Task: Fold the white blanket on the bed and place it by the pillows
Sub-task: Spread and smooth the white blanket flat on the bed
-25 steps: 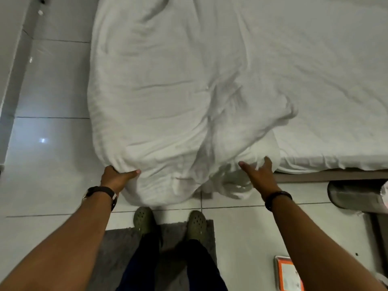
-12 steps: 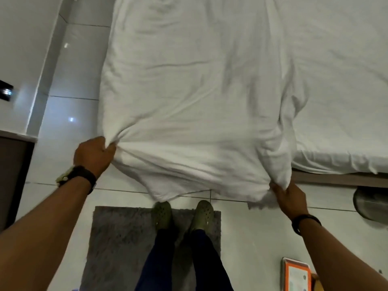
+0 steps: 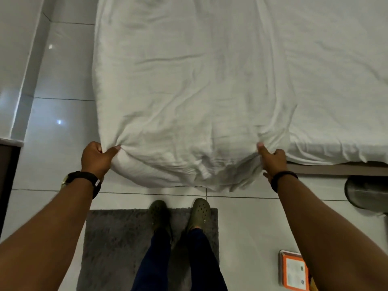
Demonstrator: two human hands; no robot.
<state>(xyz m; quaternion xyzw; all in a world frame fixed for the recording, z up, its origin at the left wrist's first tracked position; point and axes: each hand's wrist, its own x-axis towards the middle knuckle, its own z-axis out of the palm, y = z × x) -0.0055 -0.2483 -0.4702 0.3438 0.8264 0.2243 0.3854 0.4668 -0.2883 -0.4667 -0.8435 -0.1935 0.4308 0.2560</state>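
— What's nearest the camera?

— Two bare forearms reaching forward, and between them dark blue trouser legs ending in olive green clogs that stand on the far edge of a grey mat. At the lower right an orange-framed card lies on the pale tiled floor; I can't read what is printed on it.

— And the hands?

— The left hand, with a black wristwatch on its wrist, has its grip closed on the near left corner of the white blanket, cloth bunched between thumb and curled fingers. The right hand, wearing a dark wristband, pinches the near right corner; the thumb points away along the fabric and the fingers seem tucked under it, though the fold hides them.

— Where does the blanket lie?

— Stretched between the two hands and running away from the person over the bed. Its near edge sags in a rounded belly below the hands, hanging over the foot of the bed toward the floor, just beyond the clogs. Its left side drapes past the mattress over the tiles.

— Further off?

— The wrinkled white bedsheet extends to the right, with a brown bed frame showing under it. A rounded metallic object sits beneath the frame at the right edge.
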